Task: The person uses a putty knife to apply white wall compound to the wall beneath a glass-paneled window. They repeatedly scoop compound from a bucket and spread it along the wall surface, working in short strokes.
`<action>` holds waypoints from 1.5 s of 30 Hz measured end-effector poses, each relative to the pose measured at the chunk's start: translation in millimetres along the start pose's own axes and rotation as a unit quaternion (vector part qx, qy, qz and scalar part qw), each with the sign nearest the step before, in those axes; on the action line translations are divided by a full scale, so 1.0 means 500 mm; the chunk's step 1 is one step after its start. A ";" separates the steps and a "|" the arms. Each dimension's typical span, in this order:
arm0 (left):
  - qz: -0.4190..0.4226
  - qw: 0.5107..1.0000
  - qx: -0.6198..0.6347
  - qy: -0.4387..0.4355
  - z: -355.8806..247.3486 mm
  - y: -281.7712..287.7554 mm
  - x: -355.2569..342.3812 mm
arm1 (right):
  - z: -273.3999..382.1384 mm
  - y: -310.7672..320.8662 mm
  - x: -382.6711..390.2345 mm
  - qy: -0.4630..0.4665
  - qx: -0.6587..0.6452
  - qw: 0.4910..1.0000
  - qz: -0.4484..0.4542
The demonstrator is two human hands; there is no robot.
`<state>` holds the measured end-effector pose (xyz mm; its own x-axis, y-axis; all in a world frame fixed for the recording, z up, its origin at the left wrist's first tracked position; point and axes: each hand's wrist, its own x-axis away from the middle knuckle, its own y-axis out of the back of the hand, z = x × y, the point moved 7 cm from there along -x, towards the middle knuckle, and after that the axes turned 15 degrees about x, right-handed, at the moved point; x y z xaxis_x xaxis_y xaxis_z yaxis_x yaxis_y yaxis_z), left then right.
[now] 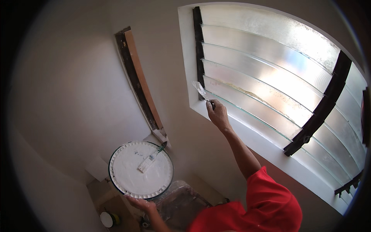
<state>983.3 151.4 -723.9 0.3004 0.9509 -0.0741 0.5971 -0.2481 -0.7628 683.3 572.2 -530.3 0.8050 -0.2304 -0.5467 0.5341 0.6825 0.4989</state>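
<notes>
My right hand (218, 115) is closed round the handle of a putty knife (199, 90), whose blade is smeared with white paste. The blade is at the lower left corner of the louvre window, by its white reveal (189, 73); I cannot tell if it touches. Lower left, my left hand (141, 203) is palm up under the near rim of a round white bucket lid (127, 170) with a dark green edge, supporting it. White paste coats the lid. A second putty knife (147, 162) lies on it, its dark green handle over the far right rim.
The louvre window (255, 65) has frosted glass slats and dark upright strips. A narrow recess with a brown wooden strip (143, 79) runs down the wall. Below are a small tin (106, 219) with a white top and a transparent plastic cover (181, 193).
</notes>
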 end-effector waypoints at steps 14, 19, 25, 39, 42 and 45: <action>-0.067 0.979 -0.154 -0.114 -0.073 0.015 0.016 | -0.325 -0.006 0.498 -0.095 -0.018 0.978 0.188; 0.042 0.958 -0.245 -0.142 -0.080 -0.003 0.026 | -0.439 -0.019 0.582 -0.090 0.019 0.968 0.234; -0.011 0.962 -0.232 -0.142 -0.054 -0.024 0.044 | -0.460 -0.042 0.585 -0.120 0.035 0.957 0.262; -0.012 0.970 -0.210 -0.125 -0.045 -0.020 0.055 | -0.149 0.077 0.233 0.039 0.012 0.991 0.127; -0.031 0.979 -0.167 -0.115 -0.053 -0.015 0.055 | -0.071 0.095 0.153 0.062 0.092 0.987 0.115; -0.060 0.996 -0.036 -0.048 -0.035 -0.012 0.043 | -0.008 0.097 0.070 0.113 0.231 0.959 0.118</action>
<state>999.0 170.1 -709.6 0.1535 0.9870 -0.0477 0.6768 -0.1402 -0.7227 736.4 600.3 -527.9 0.8687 0.0839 -0.4881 0.4441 0.3044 0.8427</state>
